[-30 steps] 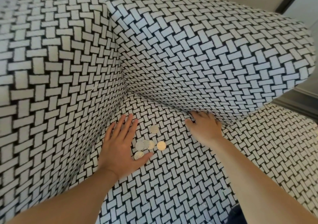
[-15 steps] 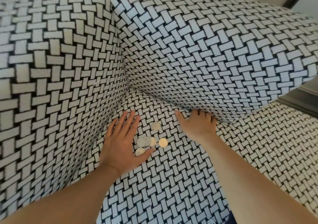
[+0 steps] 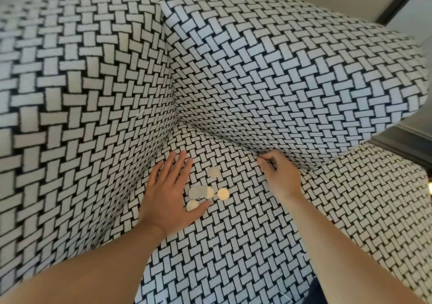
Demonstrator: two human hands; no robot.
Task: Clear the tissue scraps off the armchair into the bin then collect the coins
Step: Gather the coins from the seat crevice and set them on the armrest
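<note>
No tissue scraps show on the armchair (image 3: 233,245), so I judge that part done; the coins (image 3: 203,192) lie uncollected just beside my flat, straight-fingered left hand (image 3: 170,193), while my right hand (image 3: 279,178) curls nearby, whether pinching anything I cannot tell.

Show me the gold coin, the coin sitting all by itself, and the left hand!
gold coin (image 3: 223,194): head view, centre of its face.
coin sitting by itself (image 3: 214,171): head view, centre of its face.
left hand (image 3: 169,196): head view, back of the hand.
</note>
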